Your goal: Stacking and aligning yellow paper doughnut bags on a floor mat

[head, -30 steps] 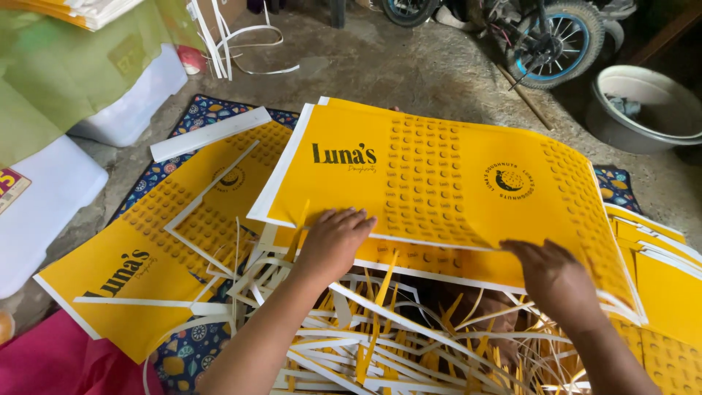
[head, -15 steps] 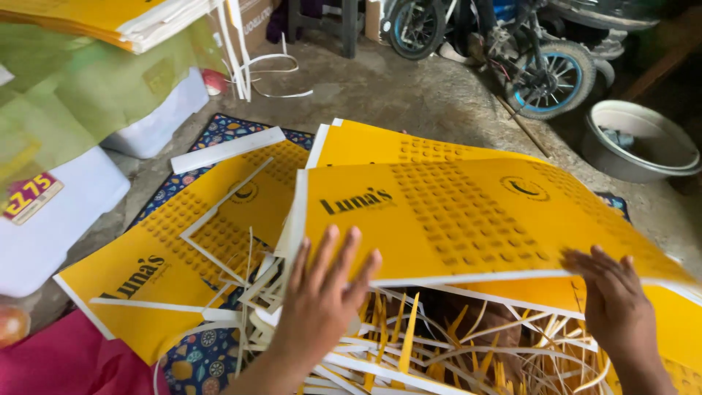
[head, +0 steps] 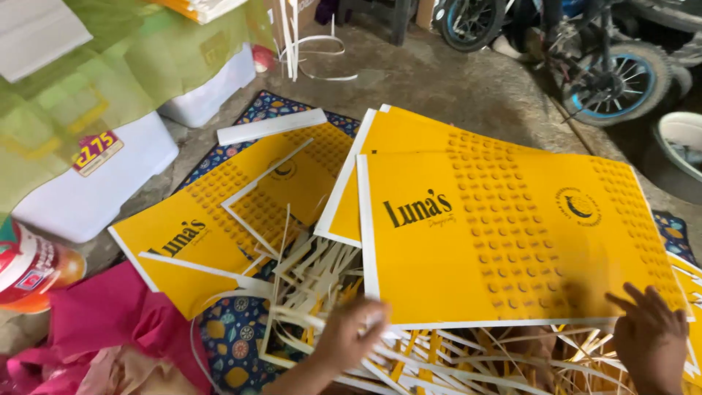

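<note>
Two bare hands work at the bottom edge of the single head view, looking down on a floor covered with printed card. Largest is a yellow sheet (head: 512,234), rectangular with white borders, dark lettering at its left, a band of small printed dots down its middle and a round dark emblem toward its right. It lies tilted on top of a second yellow sheet (head: 409,135) of the same kind. Further left, a third yellow sheet (head: 197,234) lies flat on a patterned mat (head: 234,333), partly cut, with a loose white strip (head: 270,126) just beyond it. At far left, a pink rectangular tag (head: 96,151) sits on a green cloth (head: 110,80) above a white box (head: 95,194). A round orange-and-red package (head: 33,271) shows at the left edge, beside crumpled pink fabric (head: 110,329). The left hand (head: 351,333) touches the top sheet's near edge at its left corner, fingers curled; whether it pinches the card I cannot tell. The right hand (head: 651,336) rests at the sheet's near right corner, fingers spread across the edge. Beneath both hands lies a tangled heap of white and yellow offcut strips (head: 453,358).
</note>
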